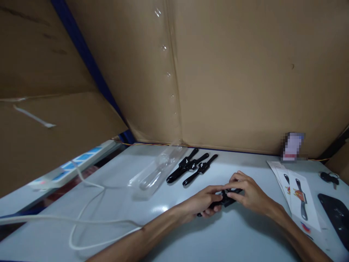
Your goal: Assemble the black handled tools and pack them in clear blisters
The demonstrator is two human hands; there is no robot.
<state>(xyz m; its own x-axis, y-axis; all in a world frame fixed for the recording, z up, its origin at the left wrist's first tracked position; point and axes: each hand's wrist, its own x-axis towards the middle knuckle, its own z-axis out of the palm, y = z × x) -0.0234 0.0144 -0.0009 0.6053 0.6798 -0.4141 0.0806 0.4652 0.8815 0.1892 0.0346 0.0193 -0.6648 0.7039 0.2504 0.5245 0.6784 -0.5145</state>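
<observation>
Near the front of the pale table, a black two-handled tool (pixel 225 198) is held just above the surface. My left hand (pixel 205 202) is wrapped round its left handle, with the thumb at the middle part. My right hand (pixel 245 191) has its fingers closed on the middle and right side of the tool, hiding much of it. Three similar black tools lie behind: two side by side (pixel 182 168), partly overlapping, and one a little to the right (pixel 200 170).
Clear plastic packaging (pixel 158 171) lies left of the tools. A white cable (pixel 89 203) loops across the left side near a power strip (pixel 77 163). At the right are printed cards (pixel 311 203), a phone (pixel 292 147), keys (pixel 329 178) and a black flat object (pixel 334 214).
</observation>
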